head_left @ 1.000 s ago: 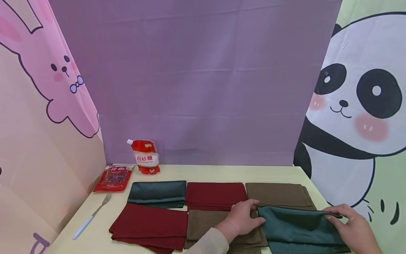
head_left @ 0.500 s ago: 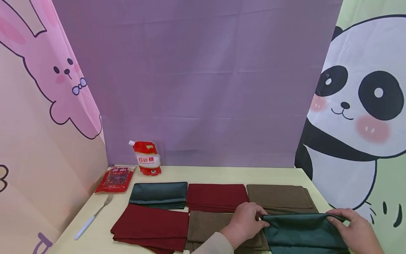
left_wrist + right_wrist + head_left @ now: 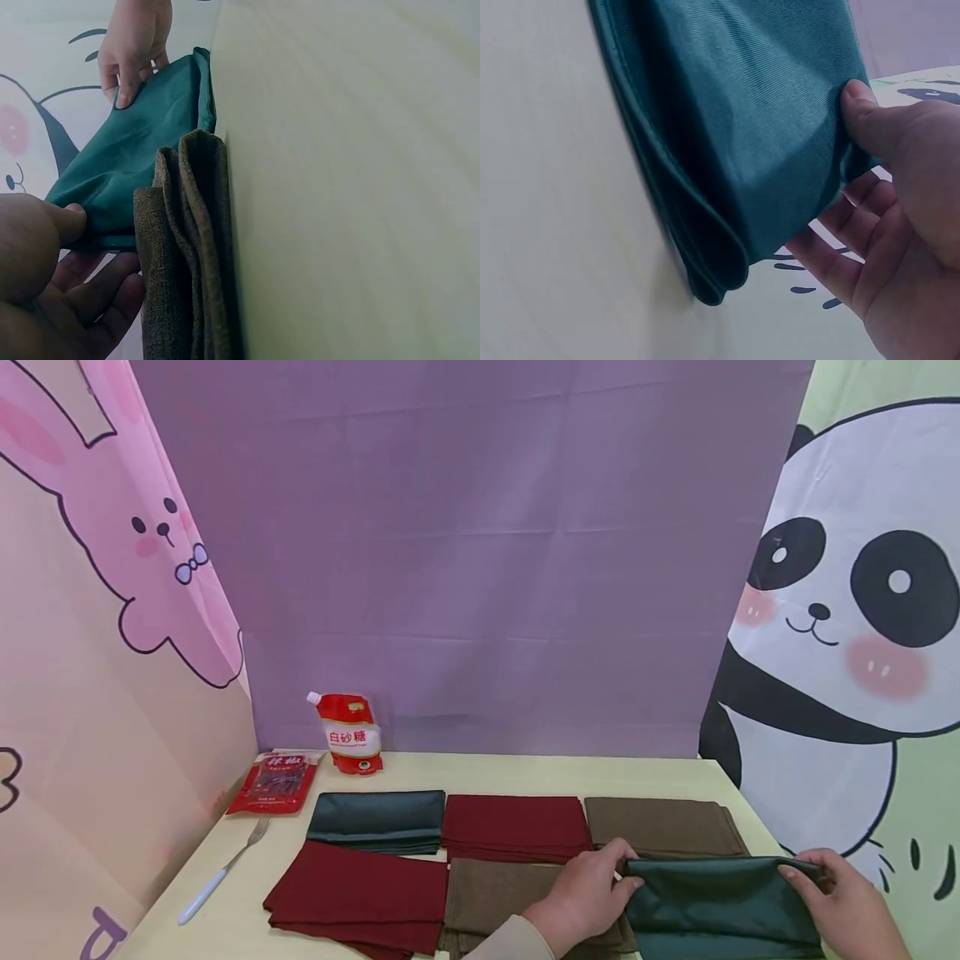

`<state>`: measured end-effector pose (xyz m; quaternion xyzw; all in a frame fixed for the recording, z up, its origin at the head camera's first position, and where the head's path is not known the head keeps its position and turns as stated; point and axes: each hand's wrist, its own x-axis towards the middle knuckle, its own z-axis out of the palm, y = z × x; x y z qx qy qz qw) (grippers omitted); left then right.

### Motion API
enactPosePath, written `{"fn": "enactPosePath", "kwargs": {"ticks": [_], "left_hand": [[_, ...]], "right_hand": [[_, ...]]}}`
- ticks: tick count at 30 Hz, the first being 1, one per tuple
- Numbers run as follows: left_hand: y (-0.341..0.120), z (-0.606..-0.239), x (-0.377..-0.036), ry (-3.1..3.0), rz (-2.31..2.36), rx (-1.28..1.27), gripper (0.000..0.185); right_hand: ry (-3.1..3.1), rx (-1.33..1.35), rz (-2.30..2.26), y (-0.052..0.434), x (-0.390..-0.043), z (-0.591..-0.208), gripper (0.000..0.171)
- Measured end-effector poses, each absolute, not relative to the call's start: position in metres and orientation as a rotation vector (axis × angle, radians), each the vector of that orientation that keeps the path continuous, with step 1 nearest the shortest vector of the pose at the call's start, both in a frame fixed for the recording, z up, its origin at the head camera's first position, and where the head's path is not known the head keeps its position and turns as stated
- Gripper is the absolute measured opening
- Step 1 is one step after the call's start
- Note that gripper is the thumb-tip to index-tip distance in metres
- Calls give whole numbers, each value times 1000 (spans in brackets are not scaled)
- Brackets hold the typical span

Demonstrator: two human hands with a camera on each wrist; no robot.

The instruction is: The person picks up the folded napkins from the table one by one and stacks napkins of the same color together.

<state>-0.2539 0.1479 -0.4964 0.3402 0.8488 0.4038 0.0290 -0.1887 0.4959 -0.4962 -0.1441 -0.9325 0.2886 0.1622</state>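
Head view: green cloth (image 3: 720, 906) between fingers (image 3: 797, 874).

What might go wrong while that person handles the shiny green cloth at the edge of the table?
1. The green cloth looks slippery, and the left hand and right hand pinch only its far corners; a layer may slide out and undo the fold.
2. It overlaps the brown cloth beside it, so dragging it may rumple that stack.
3. It lies close to the table edge on the right and may slip off if released carelessly.
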Motion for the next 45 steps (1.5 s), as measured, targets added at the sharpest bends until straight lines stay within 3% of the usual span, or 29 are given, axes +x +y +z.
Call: {"fn": "enactPosePath", "kwargs": {"ticks": [14,27,45], "left_hand": [[149,-496,-252,2648,1281,1069,19],[147,-487,-247,2574,1460,1077,16],[140,-469,-247,2585,1570,1131,14]], "right_hand": [[-2577,-300,825,492,-188,-496,25],[-2470,-463,855,486,-187,-489,20],[-2317,-451,824,473,-182,-468,17]]}}
